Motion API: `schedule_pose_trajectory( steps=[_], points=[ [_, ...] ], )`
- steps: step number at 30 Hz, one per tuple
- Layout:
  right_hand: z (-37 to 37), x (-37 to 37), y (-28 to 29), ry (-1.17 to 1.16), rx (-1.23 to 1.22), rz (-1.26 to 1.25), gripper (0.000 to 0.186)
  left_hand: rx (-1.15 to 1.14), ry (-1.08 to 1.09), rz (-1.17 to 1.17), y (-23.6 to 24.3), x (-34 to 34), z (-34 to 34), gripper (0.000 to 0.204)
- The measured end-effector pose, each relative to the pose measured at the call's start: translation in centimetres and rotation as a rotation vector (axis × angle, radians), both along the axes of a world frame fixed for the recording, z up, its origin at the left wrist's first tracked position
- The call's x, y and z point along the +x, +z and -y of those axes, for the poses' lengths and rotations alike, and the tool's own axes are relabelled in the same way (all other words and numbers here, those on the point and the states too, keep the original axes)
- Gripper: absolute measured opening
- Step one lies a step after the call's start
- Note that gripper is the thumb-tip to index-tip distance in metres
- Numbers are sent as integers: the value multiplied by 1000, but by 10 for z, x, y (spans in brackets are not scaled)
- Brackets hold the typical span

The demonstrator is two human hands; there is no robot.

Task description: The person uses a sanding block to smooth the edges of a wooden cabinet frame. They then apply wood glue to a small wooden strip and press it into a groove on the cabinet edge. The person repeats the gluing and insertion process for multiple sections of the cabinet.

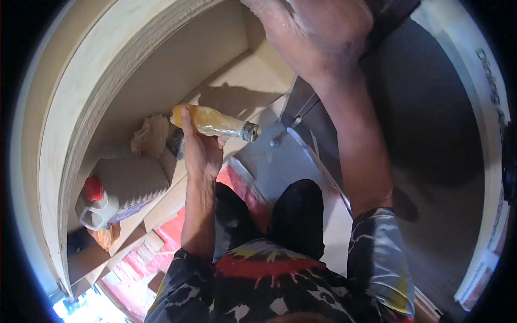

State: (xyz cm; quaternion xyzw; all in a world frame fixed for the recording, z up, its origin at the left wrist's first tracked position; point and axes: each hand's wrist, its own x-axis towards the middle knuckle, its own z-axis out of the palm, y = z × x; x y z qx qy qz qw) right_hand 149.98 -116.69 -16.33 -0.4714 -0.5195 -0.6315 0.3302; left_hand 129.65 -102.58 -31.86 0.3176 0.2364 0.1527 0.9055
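My left hand (202, 148) is wrapped round a small clear bottle (215, 121) with yellow-orange liquid in it. The bottle lies almost level, its dark, crusted neck pointing right. Raised to the top of the view, my right hand (328, 32) shows mostly its back and wrist. Its fingers run past the upper edge, so what they hold or touch is hidden. Behind the left hand, a crumpled beige piece (150, 135) lies on the wooden shelf.
On the left, inside a curved-looking wooden cabinet (81, 97), sits a jug (132, 188) with a red cap. A large dark panel (431, 134) fills the right side. Red and white sheeting (172, 234) covers part of the floor below.
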Motion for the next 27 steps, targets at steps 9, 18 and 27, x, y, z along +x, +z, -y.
schedule_pose_trajectory(
  steps=[9,18,27],
  points=[
    [14,-41,8,-112,-145,-328,35,180,-96,86,21,-19,7,50],
    [75,-137,-63,-132,-96,-1031,14,217,-72,239,32,-13,6,39],
    [139,-268,-262,-1092,-381,-1121,20,370,-2,160,20,-14,-21,40]
  ],
)
